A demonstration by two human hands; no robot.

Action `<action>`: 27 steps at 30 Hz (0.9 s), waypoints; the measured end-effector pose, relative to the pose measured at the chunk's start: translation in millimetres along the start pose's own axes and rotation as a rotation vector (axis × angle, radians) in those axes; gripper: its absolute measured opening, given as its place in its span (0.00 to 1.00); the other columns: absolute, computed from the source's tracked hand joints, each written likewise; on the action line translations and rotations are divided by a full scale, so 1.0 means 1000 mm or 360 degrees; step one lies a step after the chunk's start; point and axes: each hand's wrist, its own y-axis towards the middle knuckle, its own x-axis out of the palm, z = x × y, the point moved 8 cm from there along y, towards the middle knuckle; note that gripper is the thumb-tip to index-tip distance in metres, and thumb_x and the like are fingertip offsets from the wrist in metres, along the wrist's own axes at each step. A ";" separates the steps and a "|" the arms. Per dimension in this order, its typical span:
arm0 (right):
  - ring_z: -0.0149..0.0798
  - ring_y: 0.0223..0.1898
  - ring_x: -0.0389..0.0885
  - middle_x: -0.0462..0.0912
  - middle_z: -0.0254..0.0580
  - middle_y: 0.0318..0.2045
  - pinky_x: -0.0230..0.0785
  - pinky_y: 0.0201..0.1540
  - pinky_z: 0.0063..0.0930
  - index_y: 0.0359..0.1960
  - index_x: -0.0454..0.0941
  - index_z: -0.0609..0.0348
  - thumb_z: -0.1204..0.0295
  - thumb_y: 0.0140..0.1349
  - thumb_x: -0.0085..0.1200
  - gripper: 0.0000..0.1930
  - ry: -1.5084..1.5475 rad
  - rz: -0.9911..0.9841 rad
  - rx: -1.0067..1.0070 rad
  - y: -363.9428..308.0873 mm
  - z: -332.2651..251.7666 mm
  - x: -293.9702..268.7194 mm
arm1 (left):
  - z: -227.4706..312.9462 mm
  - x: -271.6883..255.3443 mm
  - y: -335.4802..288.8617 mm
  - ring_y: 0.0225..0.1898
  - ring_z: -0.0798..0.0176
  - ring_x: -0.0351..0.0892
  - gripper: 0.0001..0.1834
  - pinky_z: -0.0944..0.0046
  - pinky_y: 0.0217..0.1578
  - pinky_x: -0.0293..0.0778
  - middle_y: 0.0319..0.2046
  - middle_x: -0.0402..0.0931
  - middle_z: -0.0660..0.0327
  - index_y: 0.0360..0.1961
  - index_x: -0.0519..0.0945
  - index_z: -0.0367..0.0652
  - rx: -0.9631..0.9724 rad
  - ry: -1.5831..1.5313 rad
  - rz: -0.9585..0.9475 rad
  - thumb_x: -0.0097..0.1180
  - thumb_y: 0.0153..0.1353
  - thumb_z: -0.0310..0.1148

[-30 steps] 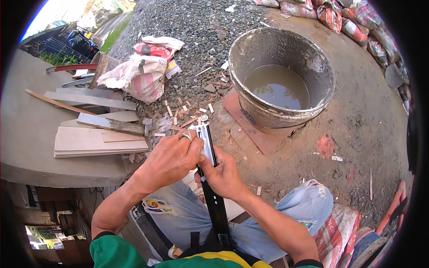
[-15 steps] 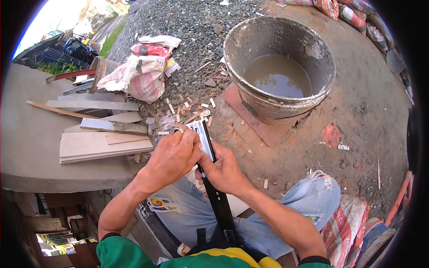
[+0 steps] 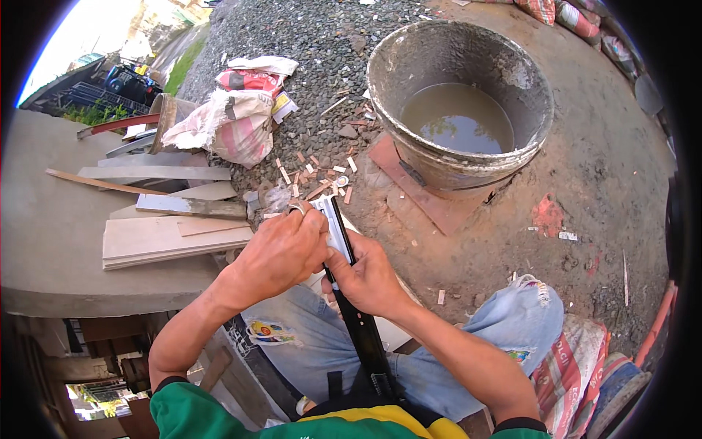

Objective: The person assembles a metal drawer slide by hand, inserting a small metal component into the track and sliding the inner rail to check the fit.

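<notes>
A long black drawer slide with a silver inner rail lies lengthwise between my legs, its far end pointing away from me. My right hand grips it around the middle, thumb on top. Closed over the silver far end, my left hand has its fingers curled and wears a ring. The left fingertips are hidden, so anything small pinched there cannot be made out. Below the slide, a pale board shows across my lap, partly covered by my arms and the slide.
Ahead stands a large mortar-crusted bucket of murky water on a reddish slab. Cut boards are stacked on a concrete ledge at left. Small wood offcuts and a torn sack lie by gravel; another sack sits right.
Both hands keep the same hold on the drawer slide. My left elbow has shifted slightly outward to the left, and the whole view has moved a little.
</notes>
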 end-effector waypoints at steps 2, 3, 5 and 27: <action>0.24 0.23 0.77 0.79 0.35 0.29 0.72 0.24 0.19 0.47 0.71 0.64 0.66 0.72 0.46 0.12 0.0001 -0.0020 0.0021 0.000 0.001 -0.001 | -0.001 0.000 -0.001 0.32 0.50 0.74 0.09 0.53 0.35 0.71 0.30 0.73 0.55 0.37 0.72 0.39 -0.0021 -0.0013 0.0008 0.58 0.57 0.27; 0.24 0.25 0.78 0.80 0.35 0.30 0.73 0.27 0.19 0.46 0.71 0.63 0.66 0.72 0.47 0.12 -0.0001 -0.0042 0.0043 0.001 0.002 -0.001 | -0.002 0.000 -0.001 0.32 0.50 0.74 0.08 0.53 0.36 0.71 0.30 0.73 0.55 0.37 0.72 0.39 -0.0044 -0.0041 0.0012 0.57 0.57 0.27; 0.24 0.25 0.78 0.80 0.35 0.30 0.73 0.27 0.19 0.46 0.71 0.63 0.66 0.72 0.47 0.12 0.0008 -0.0043 0.0047 0.001 0.005 -0.001 | -0.004 0.000 -0.002 0.32 0.50 0.75 0.08 0.52 0.36 0.71 0.30 0.73 0.54 0.37 0.72 0.39 -0.0068 -0.0069 0.0016 0.57 0.57 0.27; 0.24 0.24 0.78 0.80 0.36 0.31 0.72 0.25 0.20 0.42 0.72 0.63 0.60 0.72 0.47 0.15 0.0049 -0.0074 0.0088 -0.003 0.001 0.005 | -0.002 -0.006 0.000 0.32 0.53 0.76 0.09 0.55 0.34 0.71 0.29 0.71 0.56 0.35 0.71 0.40 0.0112 0.0033 -0.0056 0.58 0.56 0.27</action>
